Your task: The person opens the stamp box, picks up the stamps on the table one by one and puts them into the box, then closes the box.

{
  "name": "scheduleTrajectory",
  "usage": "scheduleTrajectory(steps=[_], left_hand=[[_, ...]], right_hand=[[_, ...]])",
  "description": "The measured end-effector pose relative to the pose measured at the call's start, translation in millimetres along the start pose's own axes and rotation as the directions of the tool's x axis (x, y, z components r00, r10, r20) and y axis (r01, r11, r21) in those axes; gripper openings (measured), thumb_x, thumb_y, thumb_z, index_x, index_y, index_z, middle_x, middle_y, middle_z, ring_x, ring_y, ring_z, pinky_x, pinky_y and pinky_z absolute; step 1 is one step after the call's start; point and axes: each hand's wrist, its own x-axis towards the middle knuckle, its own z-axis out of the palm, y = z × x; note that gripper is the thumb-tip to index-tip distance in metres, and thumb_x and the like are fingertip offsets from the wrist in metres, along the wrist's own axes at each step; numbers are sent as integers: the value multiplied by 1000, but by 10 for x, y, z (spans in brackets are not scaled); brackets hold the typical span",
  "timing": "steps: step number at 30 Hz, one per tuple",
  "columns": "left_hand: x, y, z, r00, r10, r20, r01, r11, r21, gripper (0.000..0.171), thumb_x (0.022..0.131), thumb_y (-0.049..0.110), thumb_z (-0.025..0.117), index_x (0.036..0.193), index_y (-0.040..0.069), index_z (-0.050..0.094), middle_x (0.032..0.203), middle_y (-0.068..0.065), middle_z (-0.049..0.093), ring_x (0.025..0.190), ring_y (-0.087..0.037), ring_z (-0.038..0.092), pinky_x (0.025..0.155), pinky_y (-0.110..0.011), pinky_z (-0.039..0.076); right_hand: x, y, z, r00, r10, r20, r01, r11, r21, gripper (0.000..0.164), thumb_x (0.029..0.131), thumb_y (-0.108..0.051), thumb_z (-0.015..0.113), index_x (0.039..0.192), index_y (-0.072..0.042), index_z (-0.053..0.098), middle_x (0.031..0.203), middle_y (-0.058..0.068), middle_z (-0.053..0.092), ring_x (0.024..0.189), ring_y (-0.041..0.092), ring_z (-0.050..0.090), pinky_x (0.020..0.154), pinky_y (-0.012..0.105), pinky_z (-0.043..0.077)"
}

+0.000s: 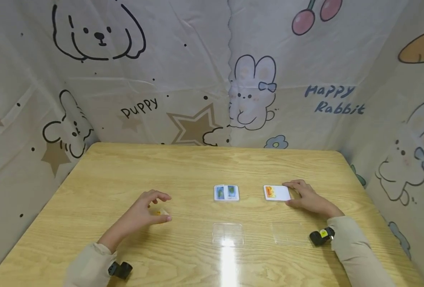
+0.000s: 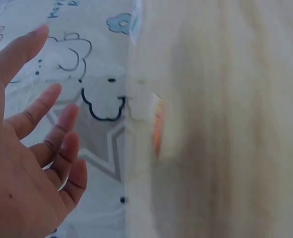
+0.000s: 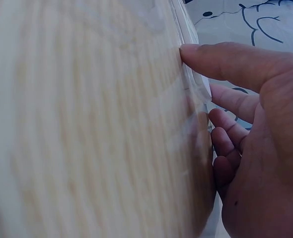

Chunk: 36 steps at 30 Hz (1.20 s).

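the card [image 1: 161,212] lies on the table [image 1: 133,171] at the left hand [image 1: 145,210], partly hidden in the head view between thumb and fingers; the right tray [image 1: 279,193] lies well off to its right, a little farther from the person. the left hand is much the nearer one to the card. its thumb and fingers stand wide apart, and the left wrist view shows them clear of the card, holding nothing. in that view the card looks narrow and drawn out along the far edge of the table, but it is seen at a slant and blurred, so its true long axis is hard to tell.

the right hand [image 1: 307,198] grips the right tray at its right end, forefinger at the far corner, thumb at the near one. the tray's long axis runs left to right; an orange picture fills its left half, and the white half lies by the right hand.

the middle tray [image 1: 226,193], with two blue-green pictures, sits between card and right tray. wood shows between it and the left hand, and between the two trays. on the near side lie the left cover [image 1: 228,229] and the right cover [image 1: 287,235], both see-through. the curtain [image 1: 197,75] rises behind the far edge.
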Motion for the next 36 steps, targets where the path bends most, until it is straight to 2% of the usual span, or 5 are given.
scheduleTrajectory(steps=[7, 16, 25, 32, 36], left_hand=[[-107, -182, 26, 996, -26, -85, 42, 982, 182, 57, 73, 42, 82, 120, 16, 62, 114, -3, 61, 103, -26, 51, 78, -39, 44], [-142, -258, 29, 989, -101, -105, 119, 975, 189, 58, 73, 48, 80, 119, 16, 63, 113, -5, 63, 104, -26, 54, 85, -48, 46], [-118, -346, 53, 980, -149, -134, 185, 930, 317, 64, 71, 61, 76, 114, 16, 64, 109, -2, 65, 98, -23, 55, 82, -46, 46], [-131, -370, 107, 981, -133, -138, 173, 928, 330, 65, 70, 61, 76, 112, 13, 65, 106, -2, 61, 94, -21, 53, 80, -43, 46], [-129, -375, 161, 982, -115, -152, 164, 919, 360, 64, 70, 61, 76, 110, 12, 66, 106, -4, 60, 93, -23, 53, 82, -48, 45]], right_hand=[[2, 17, -4, 1000, 18, 8, -18, 1000, 15, 67, 87, -34, 69, 143, -9, 41, 145, 28, 27, 126, 45, 29, 98, 68, 27], [-2, 6, -8, 1000, 26, 11, -26, 999, 31, 67, 87, -34, 69, 143, -11, 41, 145, 26, 28, 127, 45, 28, 99, 68, 26], [2, 24, -5, 1000, 22, 12, -23, 999, 23, 68, 87, -34, 69, 143, -9, 41, 146, 28, 27, 127, 46, 28, 98, 68, 26], [-5, 0, -8, 1000, 23, 7, -23, 999, 28, 66, 87, -32, 69, 143, -8, 41, 145, 28, 27, 128, 46, 27, 99, 68, 25], [-8, 0, -2, 1000, 22, 2, -22, 999, 31, 66, 87, -32, 69, 142, -8, 42, 144, 27, 28, 127, 46, 28, 99, 68, 25]])
